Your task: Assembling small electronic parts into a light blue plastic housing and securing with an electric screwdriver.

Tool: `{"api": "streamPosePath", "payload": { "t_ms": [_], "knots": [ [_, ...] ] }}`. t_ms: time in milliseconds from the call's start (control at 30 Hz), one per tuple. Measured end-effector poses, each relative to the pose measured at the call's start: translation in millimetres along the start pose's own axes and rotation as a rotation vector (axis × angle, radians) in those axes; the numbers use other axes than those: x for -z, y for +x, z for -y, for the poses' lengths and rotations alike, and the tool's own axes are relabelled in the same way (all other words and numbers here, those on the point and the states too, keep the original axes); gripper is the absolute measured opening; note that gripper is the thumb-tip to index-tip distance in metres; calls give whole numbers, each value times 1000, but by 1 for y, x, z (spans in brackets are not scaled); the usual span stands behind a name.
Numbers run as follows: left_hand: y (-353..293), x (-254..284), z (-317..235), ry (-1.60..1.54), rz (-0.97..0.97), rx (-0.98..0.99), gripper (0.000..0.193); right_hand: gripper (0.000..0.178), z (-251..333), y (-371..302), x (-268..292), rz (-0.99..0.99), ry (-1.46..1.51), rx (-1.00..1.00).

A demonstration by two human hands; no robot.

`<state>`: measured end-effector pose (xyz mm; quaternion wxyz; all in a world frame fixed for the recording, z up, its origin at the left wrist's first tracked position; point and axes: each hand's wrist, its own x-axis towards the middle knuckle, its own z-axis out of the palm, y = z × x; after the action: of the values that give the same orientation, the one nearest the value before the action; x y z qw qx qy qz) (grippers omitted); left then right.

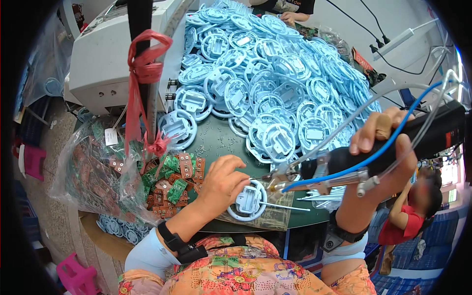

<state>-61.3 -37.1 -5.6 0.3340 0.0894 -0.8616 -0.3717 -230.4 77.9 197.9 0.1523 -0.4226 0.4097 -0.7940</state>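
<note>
Right hand [404, 149], nearest the camera: fingers wrapped round a black driver [337, 156], long axis running leftward and slightly down the view, tip just beside the upper edge of a light-blue round frame [248, 200]. Left hand [221, 186], the nearer of the two to the frame, is at its upper left, fingers bent and partly parted; whether they pinch anything cannot be made out. From them the frame lies below and right, face up over a board [279, 221] on the worktop [211, 132], thin pale rod [290, 207] extending rightward.
</note>
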Motion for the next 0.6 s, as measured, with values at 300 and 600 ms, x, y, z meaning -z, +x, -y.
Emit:
{"api": "streamPosePath", "payload": {
  "t_ms": [300, 600],
  "knots": [
    [-18, 30, 2, 224, 15, 7, 48, 29, 37, 9, 27, -54, -649, 128],
    [-44, 5, -4, 215, 335, 82, 86, 29, -25, -11, -8, 93, -430, 2]
  ]
}}
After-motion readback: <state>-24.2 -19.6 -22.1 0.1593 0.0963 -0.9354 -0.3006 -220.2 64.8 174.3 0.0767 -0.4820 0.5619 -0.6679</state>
